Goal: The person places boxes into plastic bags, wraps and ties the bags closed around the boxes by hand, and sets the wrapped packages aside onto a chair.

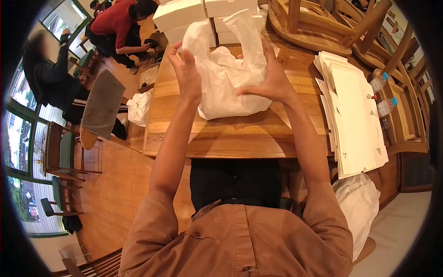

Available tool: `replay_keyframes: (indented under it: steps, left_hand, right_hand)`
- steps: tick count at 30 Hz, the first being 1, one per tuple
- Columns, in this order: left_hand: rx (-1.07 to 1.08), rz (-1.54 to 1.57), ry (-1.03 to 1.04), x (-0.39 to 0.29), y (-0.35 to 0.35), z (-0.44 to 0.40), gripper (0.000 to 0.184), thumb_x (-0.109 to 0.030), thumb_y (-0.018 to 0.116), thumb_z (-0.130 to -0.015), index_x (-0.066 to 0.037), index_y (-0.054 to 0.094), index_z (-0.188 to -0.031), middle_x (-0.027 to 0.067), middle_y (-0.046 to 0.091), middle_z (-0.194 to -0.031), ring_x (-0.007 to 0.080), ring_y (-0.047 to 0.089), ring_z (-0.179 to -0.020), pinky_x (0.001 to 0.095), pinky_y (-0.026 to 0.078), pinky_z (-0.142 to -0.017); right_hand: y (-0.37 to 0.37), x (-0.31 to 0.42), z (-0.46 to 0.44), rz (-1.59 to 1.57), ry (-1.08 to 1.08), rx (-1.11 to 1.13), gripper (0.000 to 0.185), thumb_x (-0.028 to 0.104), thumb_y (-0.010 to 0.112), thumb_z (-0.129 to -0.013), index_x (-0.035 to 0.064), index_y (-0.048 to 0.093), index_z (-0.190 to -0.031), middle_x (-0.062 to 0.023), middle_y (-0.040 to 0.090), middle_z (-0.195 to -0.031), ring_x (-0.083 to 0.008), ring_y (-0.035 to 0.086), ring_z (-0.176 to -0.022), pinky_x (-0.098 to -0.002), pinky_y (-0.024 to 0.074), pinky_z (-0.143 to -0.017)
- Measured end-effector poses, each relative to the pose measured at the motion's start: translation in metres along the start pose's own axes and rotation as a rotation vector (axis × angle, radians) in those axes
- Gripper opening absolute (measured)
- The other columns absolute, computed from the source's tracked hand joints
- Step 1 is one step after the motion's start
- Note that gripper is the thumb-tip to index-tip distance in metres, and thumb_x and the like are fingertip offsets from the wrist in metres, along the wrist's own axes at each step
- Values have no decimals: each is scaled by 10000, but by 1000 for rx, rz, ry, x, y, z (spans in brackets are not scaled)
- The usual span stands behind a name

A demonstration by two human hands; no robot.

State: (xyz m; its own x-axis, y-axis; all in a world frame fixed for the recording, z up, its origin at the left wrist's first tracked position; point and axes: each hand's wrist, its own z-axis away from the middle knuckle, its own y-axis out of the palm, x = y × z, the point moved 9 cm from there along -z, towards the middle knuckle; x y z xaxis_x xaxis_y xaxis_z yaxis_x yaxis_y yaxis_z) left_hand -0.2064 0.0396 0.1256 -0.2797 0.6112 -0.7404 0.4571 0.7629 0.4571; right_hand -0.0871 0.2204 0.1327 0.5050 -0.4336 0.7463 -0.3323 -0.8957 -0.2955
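Observation:
A white plastic carrier bag [226, 92] stands on the wooden table [170, 138] in front of me, its two handle loops upright. Something fills its lower part, but the plastic hides what it is. My left hand [187, 76] is at the bag's left side, thumb and fingers apart. On the other side, my right hand [277, 81] is spread against the bag, its thumb stretched across the front and its fingers pointing up along the edge. Some fingertips are partly hidden behind the plastic.
White boxes [180, 14] are stacked behind the bag. Flat white cardboard sheets [353, 111] lie at the right, near plastic bottles [386, 106] and upturned wooden chairs [314, 27]. A tied white bag [139, 109] sits at the left. Two people are farther left, one in a red top [110, 25].

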Motion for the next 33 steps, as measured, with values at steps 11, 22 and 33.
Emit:
replay_keyframes:
  steps: [11, 22, 33]
  left_hand:
    - [421, -387, -325, 18, 30, 19, 388, -202, 812, -856, 27, 661, -1131, 90, 719, -1014, 154, 692, -883, 308, 568, -768]
    - [233, -159, -600, 53, 29, 9, 398, -163, 697, -946, -9, 554, -1284, 72, 675, -1093, 157, 678, -925, 318, 559, -784]
    - [403, 7, -559, 51, 45, 2, 310, -126, 661, -941, -21, 561, -1215, 56, 649, -993, 120, 617, -792, 259, 509, -649]
  right_hand:
    - [-3, -17, 8, 119, 182, -59, 747, 258, 897, -717, -19, 523, -1301, -188, 726, -1077, -288, 720, -989, -390, 564, -845]
    - [4, -18, 13, -340, 125, -159, 521, 168, 788, -860, -49, 514, -1246, -156, 708, -1093, -220, 683, -961, -326, 540, -854]
    - [5, -12, 17, 152, 48, -113, 300, 49, 614, -897, 45, 591, -1196, -162, 695, -973, -352, 669, -911, -413, 510, -806]
